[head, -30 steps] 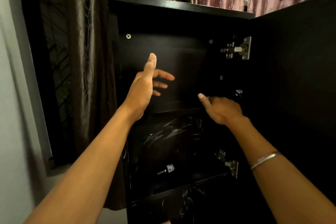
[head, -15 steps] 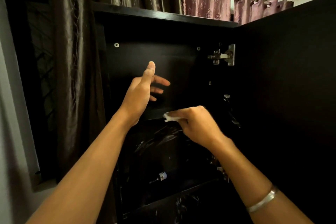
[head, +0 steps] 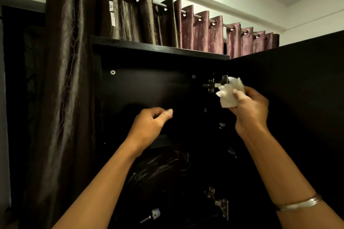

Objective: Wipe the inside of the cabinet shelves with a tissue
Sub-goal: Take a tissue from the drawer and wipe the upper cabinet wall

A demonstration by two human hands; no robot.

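Observation:
A dark, nearly black cabinet (head: 149, 87) stands open in front of me, its upper compartment bare. My right hand (head: 249, 106) grips a crumpled white tissue (head: 229, 92) and holds it up beside the upper metal hinge (head: 212, 84) at the cabinet's right inner wall. My left hand (head: 150, 122) hangs in front of the upper compartment with its fingers loosely curled, holding nothing. Just below that hand a shelf edge (head: 162, 141) shows, and the back panel beneath it carries pale smear marks (head: 163, 163).
The open cabinet door (head: 297, 98) fills the right side. Brown and mauve curtains (head: 130, 20) hang behind and left of the cabinet. A lower hinge (head: 221, 204) and a small metal fitting (head: 152, 214) sit in the lower compartment.
My right hand has lifted the tissue from the shelf edge up and right to the upper hinge. My left hand has dropped lower and curled its fingers. The view has tilted upward.

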